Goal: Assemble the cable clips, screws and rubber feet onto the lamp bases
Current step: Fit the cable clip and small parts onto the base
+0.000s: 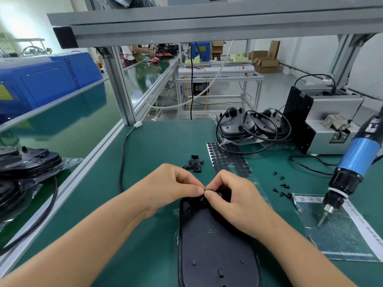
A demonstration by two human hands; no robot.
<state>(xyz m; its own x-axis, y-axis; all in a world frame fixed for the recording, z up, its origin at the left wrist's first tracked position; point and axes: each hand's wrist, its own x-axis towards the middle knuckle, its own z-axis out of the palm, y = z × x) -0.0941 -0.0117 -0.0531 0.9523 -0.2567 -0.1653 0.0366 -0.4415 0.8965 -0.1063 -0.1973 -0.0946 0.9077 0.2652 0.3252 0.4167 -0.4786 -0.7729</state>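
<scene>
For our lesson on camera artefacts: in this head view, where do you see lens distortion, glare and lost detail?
Head view: the overhead frame beam bows, a wide-angle effect; the window at upper left is blown out white; the black lamp base shows little surface detail; the small part pinched between left hand and right hand is too dark to identify.

Left of the hands (204, 190) the green surface (145, 235) lies open as far as a black cable (122, 162) and the aluminium rail (83, 172). Just beyond them sit a heap of cable clips (194, 162) and a sheet of rubber feet (226, 156). To their right lie loose screws (281, 186), with the hanging electric screwdriver (350, 168) past them. Farther back, stacked lamp bases (255, 125) and a grey machine (329, 121) block the way.
</scene>
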